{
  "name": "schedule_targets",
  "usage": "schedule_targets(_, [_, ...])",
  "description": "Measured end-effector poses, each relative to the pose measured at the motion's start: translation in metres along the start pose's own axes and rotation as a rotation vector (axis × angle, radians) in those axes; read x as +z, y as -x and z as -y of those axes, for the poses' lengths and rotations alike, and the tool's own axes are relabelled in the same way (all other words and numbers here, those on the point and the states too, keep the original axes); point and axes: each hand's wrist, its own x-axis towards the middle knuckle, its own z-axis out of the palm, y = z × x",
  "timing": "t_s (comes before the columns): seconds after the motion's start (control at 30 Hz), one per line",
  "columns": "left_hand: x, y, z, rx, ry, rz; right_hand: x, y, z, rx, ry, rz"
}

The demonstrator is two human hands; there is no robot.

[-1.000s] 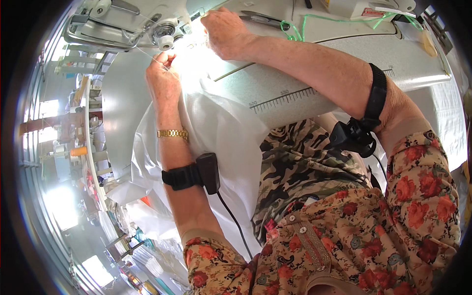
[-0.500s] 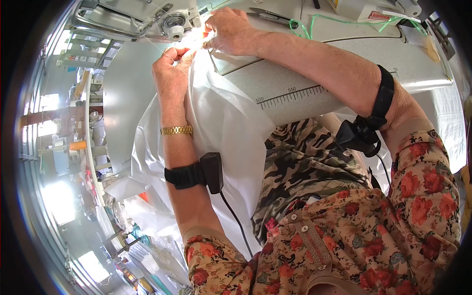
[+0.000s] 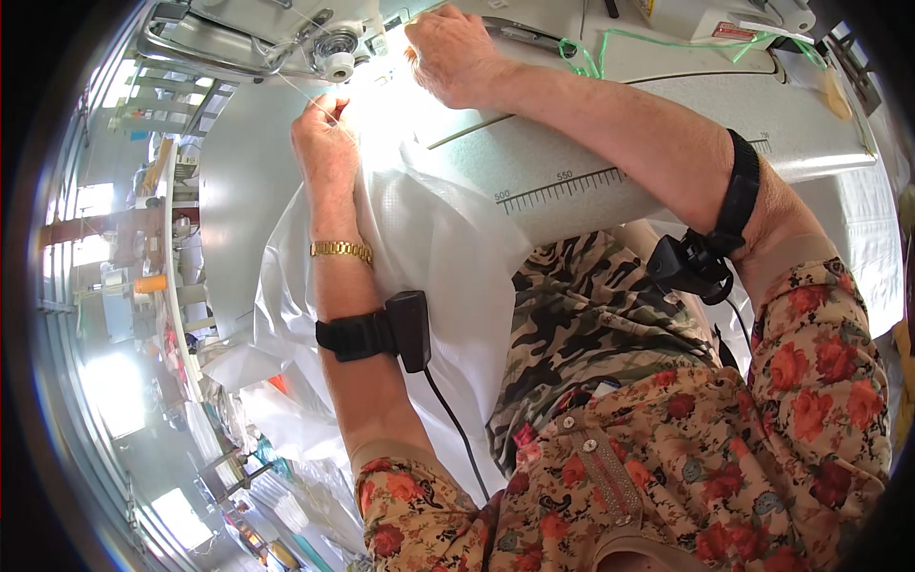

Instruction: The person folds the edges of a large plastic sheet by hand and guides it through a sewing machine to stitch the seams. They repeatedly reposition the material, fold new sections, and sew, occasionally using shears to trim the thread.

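The white sewing machine head [image 3: 286, 43] is at the top left, with a round thread tensioner [image 3: 335, 48] on its front. Just below it, my left hand [image 3: 326, 148] pinches the edge of a thin white fabric [image 3: 434, 224], which hangs down over the table edge into my lap. A pale thread runs from the machine to this hand's fingers. To the right of the machine, my right hand [image 3: 453, 62] is raised with its fingers curled closed; what they hold, if anything, is hidden. Bright lamp glare washes out the fabric between the hands.
A dark pair of thread snips [image 3: 529, 33] lies beyond my right hand, near a green cord [image 3: 658, 36]. A ruler scale [image 3: 562, 186] is printed along the table's front edge. At the left stands an orange thread spool [image 3: 151, 284] beside a rack.
My right hand has come off the fabric and moved slightly up and right, apart from my left. My left hand has barely shifted, and the glare between them is larger.
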Motion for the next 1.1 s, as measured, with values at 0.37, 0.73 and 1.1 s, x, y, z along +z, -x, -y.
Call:
schedule_targets(0.37, [0.000,0.001,-0.005,0.007,0.079,0.023,-0.005,-0.003,0.006,0.114,-0.048,0.079])
schedule_targets(0.73, [0.001,-0.003,-0.005,0.013,0.051,0.031,-0.009,0.001,0.010,0.123,-0.030,0.033])
schedule_targets(1.1, [0.000,0.000,-0.013,0.009,0.054,0.020,-0.006,-0.001,0.009,0.120,-0.008,0.049])
